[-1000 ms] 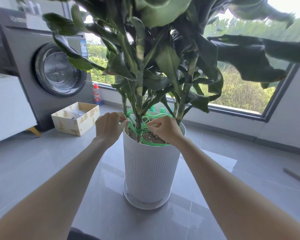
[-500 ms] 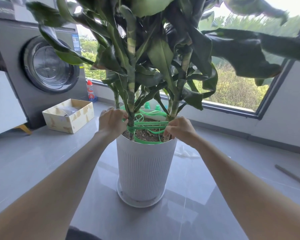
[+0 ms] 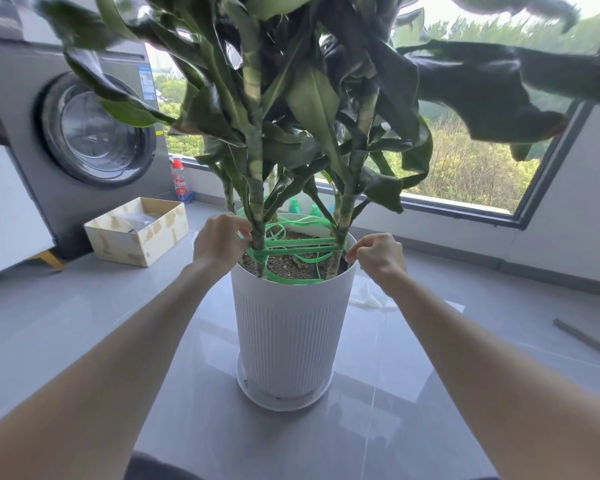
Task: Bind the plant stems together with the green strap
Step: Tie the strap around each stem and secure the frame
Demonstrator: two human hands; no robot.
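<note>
Hands have spread wider, left hand (image 3: 219, 242) and right hand (image 3: 380, 256) each pinching the strap (image 3: 302, 251) taut between them; I'd pull evenly so stems (image 3: 258, 202) close up.

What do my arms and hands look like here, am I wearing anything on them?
The left forearm and right forearm are bare to the frame's edge; no sleeves show. The left hand and right hand wear no gloves, and no watch, bracelet or ring is visible on the sides facing the camera.
</note>
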